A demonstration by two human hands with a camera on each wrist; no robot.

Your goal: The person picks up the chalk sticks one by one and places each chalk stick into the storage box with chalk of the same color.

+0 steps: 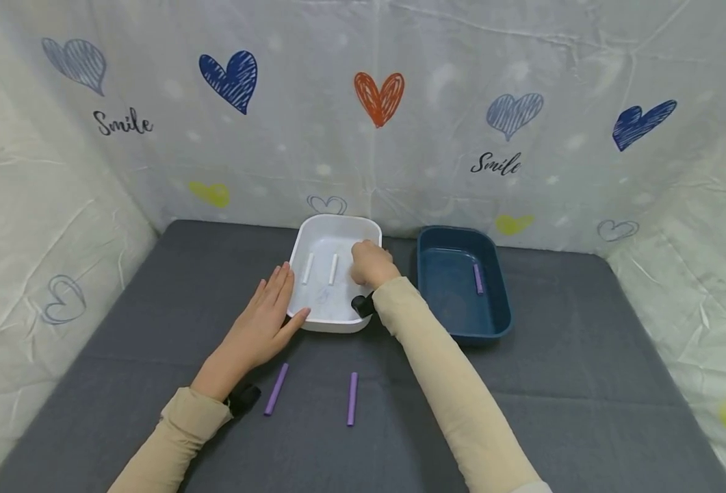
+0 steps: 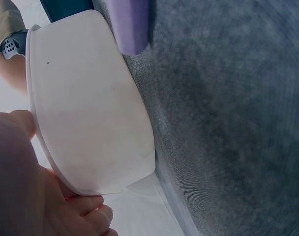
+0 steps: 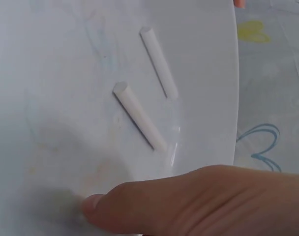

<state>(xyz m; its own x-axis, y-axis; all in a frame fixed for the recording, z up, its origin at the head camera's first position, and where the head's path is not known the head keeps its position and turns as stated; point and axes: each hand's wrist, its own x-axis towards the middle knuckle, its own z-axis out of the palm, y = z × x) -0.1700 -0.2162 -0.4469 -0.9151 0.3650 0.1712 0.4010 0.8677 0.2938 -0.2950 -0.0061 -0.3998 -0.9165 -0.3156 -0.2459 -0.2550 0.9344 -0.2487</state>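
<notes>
A white tray (image 1: 332,315) holds two white chalk sticks (image 1: 333,269) (image 3: 141,118), lying side by side with a gap between them. My left hand (image 1: 264,322) rests against the tray's near left corner, its fingers fairly straight along the side and the thumb at the front rim. Inside the tray's right part is my right hand (image 1: 371,264), fingers bent downward. Its thumb (image 3: 154,204) shows low in the right wrist view; whether anything is between the fingertips is hidden. Two purple chalk sticks (image 1: 276,389) (image 1: 352,399) lie on the cloth in front.
A dark blue tray (image 1: 504,322) stands right of the white one, with one purple chalk stick (image 1: 477,279) in it. Grey cloth (image 1: 584,370) covers the table. A white patterned curtain (image 1: 313,137) hangs behind and at both sides.
</notes>
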